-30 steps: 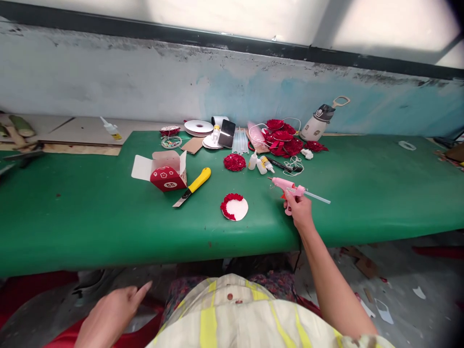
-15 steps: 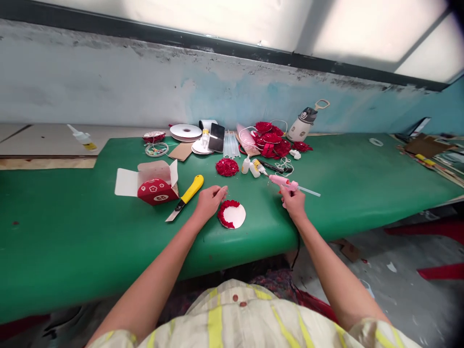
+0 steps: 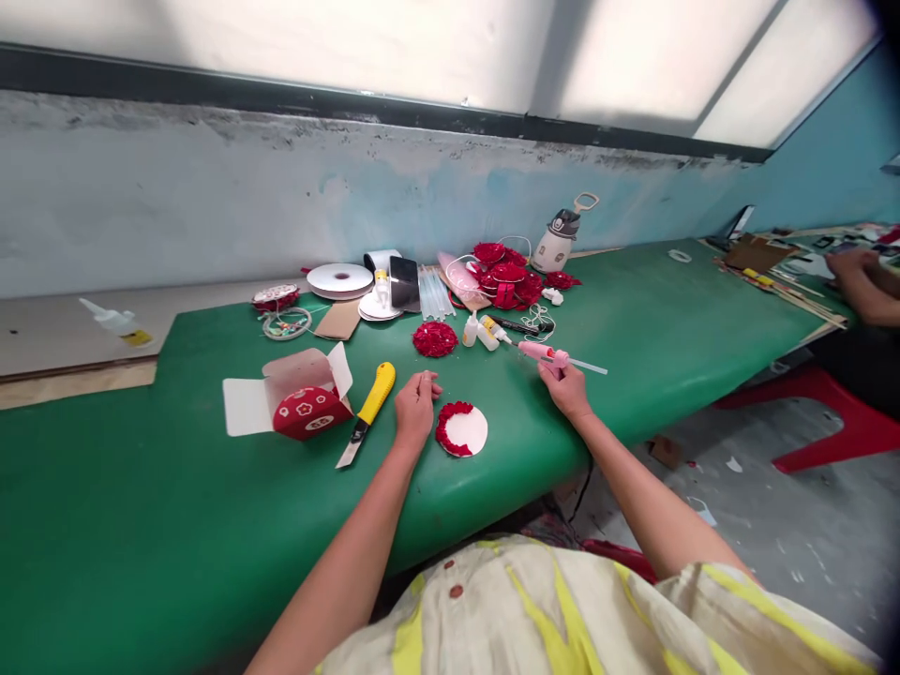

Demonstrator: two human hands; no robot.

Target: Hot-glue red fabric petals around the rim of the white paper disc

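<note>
My right hand point(image 3: 566, 389) grips a pink glue gun point(image 3: 547, 353) with a clear glue stick poking out of its back, held just above the green table point(image 3: 127, 525). My left hand point(image 3: 414, 410) rests on the table with its fingers curled and nothing in it, just left of a white paper disc point(image 3: 462, 429) edged with red petals. A yellow-handled utility knife point(image 3: 368, 411) lies left of that hand.
A red and white gift box point(image 3: 299, 401) stands open at the left. Further back lie a red flower point(image 3: 434, 338), small glue bottles point(image 3: 480, 329), a heap of red flowers point(image 3: 507, 272), tape rolls, a phone and a water bottle point(image 3: 556, 242). Another person's arm point(image 3: 862, 281) works at the far right.
My left hand rose from my lap to the table beside the petal disc. The view swung right, so the far right of the bench and another person's arm now show.
</note>
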